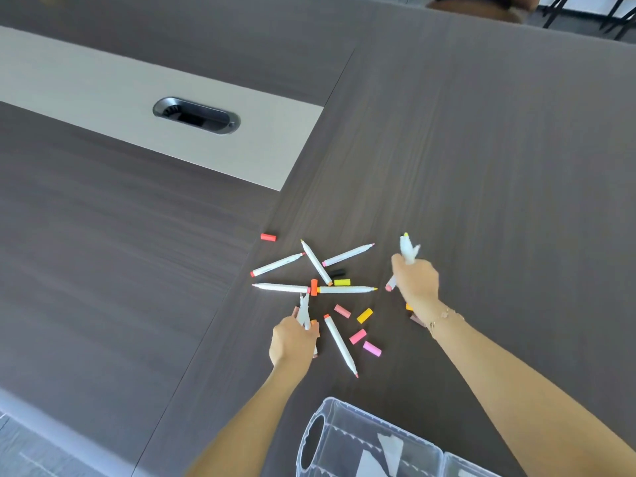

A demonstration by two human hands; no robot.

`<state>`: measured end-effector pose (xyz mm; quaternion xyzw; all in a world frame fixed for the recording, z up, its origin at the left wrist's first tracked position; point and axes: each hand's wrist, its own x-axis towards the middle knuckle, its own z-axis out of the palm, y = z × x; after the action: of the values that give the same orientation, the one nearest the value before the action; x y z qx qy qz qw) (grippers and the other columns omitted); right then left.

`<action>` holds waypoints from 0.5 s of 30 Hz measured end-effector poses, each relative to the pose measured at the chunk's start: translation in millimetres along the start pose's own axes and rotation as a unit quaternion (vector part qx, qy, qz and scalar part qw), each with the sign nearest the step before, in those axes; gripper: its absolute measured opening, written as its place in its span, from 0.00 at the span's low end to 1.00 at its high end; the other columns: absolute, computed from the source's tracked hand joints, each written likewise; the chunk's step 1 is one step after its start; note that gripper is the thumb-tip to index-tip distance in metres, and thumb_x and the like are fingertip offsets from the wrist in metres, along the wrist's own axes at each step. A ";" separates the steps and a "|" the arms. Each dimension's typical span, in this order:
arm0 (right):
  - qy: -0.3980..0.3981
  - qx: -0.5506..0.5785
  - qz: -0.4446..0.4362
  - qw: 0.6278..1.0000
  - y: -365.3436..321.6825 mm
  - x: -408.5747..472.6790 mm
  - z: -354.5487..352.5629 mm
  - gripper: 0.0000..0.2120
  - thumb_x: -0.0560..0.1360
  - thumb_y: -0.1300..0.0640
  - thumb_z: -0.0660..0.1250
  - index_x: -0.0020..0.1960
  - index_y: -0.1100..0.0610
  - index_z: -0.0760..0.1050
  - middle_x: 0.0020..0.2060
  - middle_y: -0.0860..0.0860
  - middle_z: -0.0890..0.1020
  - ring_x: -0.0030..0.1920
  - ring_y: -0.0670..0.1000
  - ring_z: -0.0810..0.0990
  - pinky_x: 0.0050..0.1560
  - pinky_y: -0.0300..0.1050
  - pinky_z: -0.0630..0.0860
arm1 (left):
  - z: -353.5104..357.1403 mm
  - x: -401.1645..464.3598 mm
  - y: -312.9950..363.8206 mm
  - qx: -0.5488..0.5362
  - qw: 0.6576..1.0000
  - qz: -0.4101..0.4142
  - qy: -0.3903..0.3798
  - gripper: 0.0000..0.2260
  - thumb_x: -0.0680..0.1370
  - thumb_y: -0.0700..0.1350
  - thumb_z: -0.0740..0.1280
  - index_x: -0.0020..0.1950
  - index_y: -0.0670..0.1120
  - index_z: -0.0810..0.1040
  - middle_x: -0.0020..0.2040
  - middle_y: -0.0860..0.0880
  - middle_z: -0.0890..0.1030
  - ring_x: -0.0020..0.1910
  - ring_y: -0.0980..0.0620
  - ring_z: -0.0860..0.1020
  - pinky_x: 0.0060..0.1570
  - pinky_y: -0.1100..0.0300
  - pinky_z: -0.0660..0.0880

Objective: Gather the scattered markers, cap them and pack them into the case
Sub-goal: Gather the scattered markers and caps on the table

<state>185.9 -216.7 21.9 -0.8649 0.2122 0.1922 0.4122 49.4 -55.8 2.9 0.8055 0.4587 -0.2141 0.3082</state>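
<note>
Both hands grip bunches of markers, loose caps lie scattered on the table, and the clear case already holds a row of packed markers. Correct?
Not quite. The head view shows the clear case holding no markers. The rest holds: left hand and right hand each grip markers, with loose caps on the table.

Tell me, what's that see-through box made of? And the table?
The case looks like clear, glossy plastic: you can see its inner dividers through the walls. The table looks like dark wood-grain laminate with a matte finish, though it could be real wood; the fine streaks are all that shows.
</note>
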 end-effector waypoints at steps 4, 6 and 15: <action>-0.093 -0.083 -0.087 0.988 23.0 -28.0 9.7 0.12 0.75 0.52 0.58 0.43 0.61 0.73 0.35 0.56 0.81 0.28 0.51 0.79 0.35 0.48 0.79 | -2.9 -1.9 -0.1 -0.040 0.999 0.004 -0.015 0.08 0.78 0.47 0.64 0.45 0.43 0.72 0.36 0.48 0.75 0.25 0.54 0.72 0.21 0.66 0.64; -0.115 -0.189 -0.163 0.961 30.0 -34.5 9.4 0.08 0.78 0.54 0.58 0.49 0.59 0.68 0.38 0.55 0.80 0.31 0.52 0.79 0.29 0.43 0.75 | -5.6 -1.6 -3.5 -0.075 0.996 0.020 -0.032 0.08 0.77 0.46 0.63 0.44 0.42 0.72 0.32 0.48 0.73 0.24 0.55 0.70 0.22 0.65 0.64; -0.246 -0.559 -0.574 0.546 23.0 -53.0 15.3 0.13 0.76 0.64 0.64 0.59 0.60 0.67 0.41 0.57 0.79 0.34 0.57 0.75 0.35 0.48 0.69 | -63.7 16.2 -26.9 -0.028 0.996 0.080 -0.017 0.10 0.75 0.47 0.61 0.36 0.44 0.70 0.30 0.46 0.76 0.23 0.51 0.75 0.24 0.64 0.70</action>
<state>127.1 -206.6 25.3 -0.7771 -0.5893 0.1992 -0.0958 37.8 8.6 30.4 0.8269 0.3932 -0.1896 0.3546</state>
